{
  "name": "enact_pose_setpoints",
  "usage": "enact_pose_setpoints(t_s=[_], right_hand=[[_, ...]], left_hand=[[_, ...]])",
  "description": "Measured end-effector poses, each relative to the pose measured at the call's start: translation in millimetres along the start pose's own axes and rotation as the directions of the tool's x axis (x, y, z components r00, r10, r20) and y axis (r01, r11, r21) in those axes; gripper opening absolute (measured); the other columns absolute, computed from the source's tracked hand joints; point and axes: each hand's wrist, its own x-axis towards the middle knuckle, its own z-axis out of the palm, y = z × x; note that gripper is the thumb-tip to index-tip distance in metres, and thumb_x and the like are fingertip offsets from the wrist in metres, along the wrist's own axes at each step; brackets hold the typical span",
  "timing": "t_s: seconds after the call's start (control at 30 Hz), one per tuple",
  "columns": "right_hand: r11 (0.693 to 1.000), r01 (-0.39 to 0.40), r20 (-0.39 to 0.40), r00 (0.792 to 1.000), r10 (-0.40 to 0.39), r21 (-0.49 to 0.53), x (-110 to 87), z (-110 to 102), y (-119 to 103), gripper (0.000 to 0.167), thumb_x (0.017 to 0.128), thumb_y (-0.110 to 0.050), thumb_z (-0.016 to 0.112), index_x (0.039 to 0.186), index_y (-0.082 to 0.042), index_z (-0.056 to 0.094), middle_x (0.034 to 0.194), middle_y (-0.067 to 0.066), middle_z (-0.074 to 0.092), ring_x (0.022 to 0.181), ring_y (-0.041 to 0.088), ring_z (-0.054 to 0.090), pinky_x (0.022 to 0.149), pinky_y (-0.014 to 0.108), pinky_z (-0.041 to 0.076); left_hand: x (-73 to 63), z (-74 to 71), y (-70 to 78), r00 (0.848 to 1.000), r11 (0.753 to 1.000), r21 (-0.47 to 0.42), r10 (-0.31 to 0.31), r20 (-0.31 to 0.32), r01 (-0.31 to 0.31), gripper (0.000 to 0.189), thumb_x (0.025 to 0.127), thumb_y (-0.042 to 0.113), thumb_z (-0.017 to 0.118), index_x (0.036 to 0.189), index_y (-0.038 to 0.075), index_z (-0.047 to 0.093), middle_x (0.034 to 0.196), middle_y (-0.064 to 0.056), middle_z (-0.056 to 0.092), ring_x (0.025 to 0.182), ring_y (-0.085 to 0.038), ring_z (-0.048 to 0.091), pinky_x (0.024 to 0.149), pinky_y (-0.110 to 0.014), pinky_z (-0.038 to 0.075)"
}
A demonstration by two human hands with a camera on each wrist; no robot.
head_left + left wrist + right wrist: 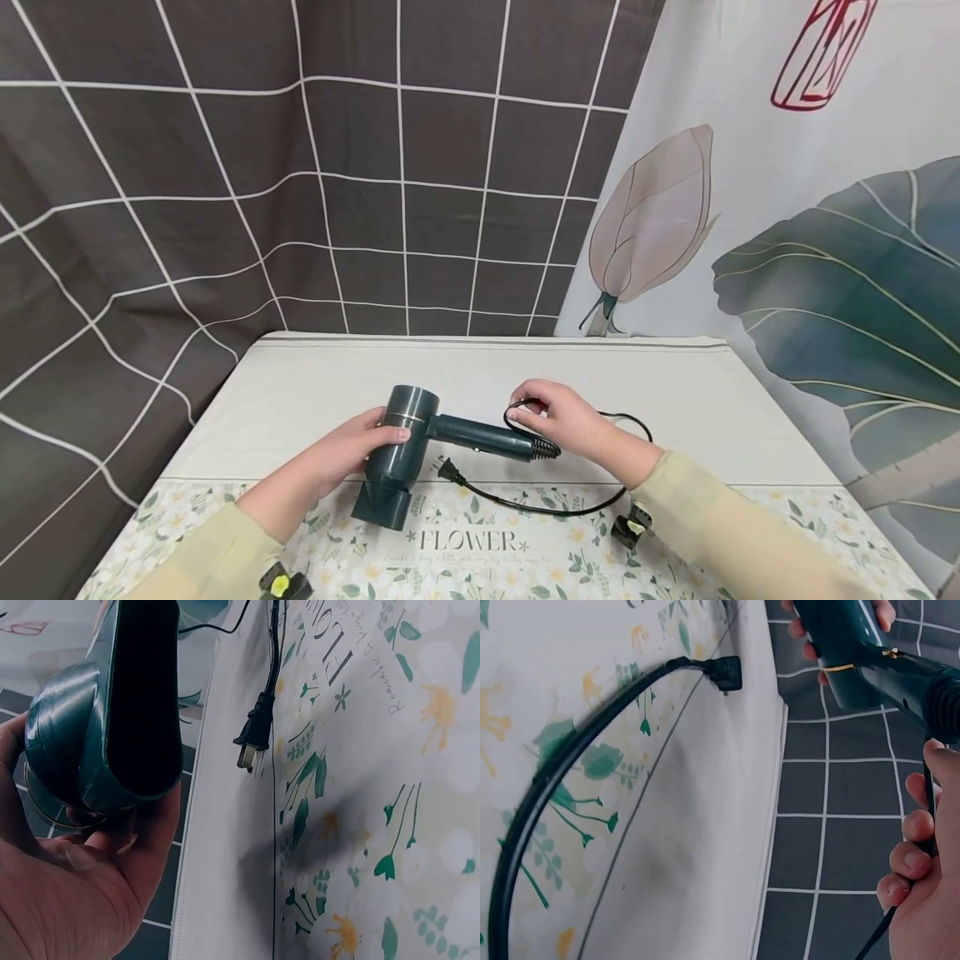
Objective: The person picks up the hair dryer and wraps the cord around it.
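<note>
Pale yellow sleeves (720,525) lead to both grips: the left grip (354,447) clasps the hair dryer (401,462); the right grip (562,417) pinches its cord (514,832). Picking up looks done; the cord seems looped but unbundled, its plug (451,472) loose between the grips.

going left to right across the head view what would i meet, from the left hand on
left hand's grip → hair dryer's body → black plug → right hand's grip → printed flower bud → large printed leaf
</note>
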Motion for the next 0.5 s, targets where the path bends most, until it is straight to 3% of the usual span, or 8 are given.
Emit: enact_pose_setpoints(t_s=[0.17, 0.27, 0.4, 0.5], right_hand=[[0.971, -0.087, 0.015, 0.996, 0.086, 0.222, 1.4, 3.6, 1.6, 0.018, 0.097, -0.024, 0.065, 0.107, -0.009, 0.066, 0.089, -0.003, 0.062, 0.075, 0.008, 0.053, 0.069, 0.026, 0.046], [0.949, -0.079, 0.002, 0.997, 0.083, 0.305, 3.4, 5.2, 3.0, 0.016, 0.098, -0.017, 0.063, 0.108, -0.004, 0.065, 0.095, 0.003, 0.066, 0.080, 0.013, 0.059, 0.072, 0.027, 0.049], [0.970, -0.035, -0.021, 0.999, 0.041, 0.239, 4.0, 7.5, 4.7, 0.013, 0.099, -0.008, 0.060, 0.108, -0.004, 0.068, 0.102, 0.009, 0.068, 0.090, 0.021, 0.062, 0.077, 0.033, 0.050], [0.986, -0.062, -0.017, 0.998, 0.065, 0.152, 4.3, 10.7, 5.7, 0.014, 0.100, -0.010, 0.057, 0.098, -0.006, 0.070, 0.102, 0.007, 0.069, 0.092, 0.021, 0.060, 0.080, 0.037, 0.048]], left_hand=[[0.0, 1.3, -1.0, 1.000, 0.999, -0.051, 0.009, 0.020, -0.008, 0.073, 0.092, 0.036, 0.066, 0.149, 0.005, 0.036, 0.123, -0.016, 0.062, 0.108, -0.028, 0.063, 0.093, -0.053, 0.049], [0.4, 2.7, -0.3, 1.000, 0.996, -0.089, 0.014, 0.024, -0.012, 0.072, 0.092, 0.036, 0.065, 0.150, 0.005, 0.035, 0.122, -0.017, 0.062, 0.107, -0.030, 0.063, 0.092, -0.051, 0.051], [0.9, 4.5, 1.1, 1.000, 0.990, -0.143, 0.014, 0.014, -0.011, 0.071, 0.094, 0.039, 0.063, 0.149, 0.006, 0.034, 0.123, -0.018, 0.061, 0.109, -0.030, 0.063, 0.094, -0.050, 0.050], [1.0, 5.5, 2.3, 1.000, 0.984, -0.178, 0.022, 0.005, -0.021, 0.073, 0.094, 0.041, 0.062, 0.150, 0.006, 0.032, 0.127, -0.019, 0.058, 0.111, -0.030, 0.063, 0.097, -0.051, 0.048]])
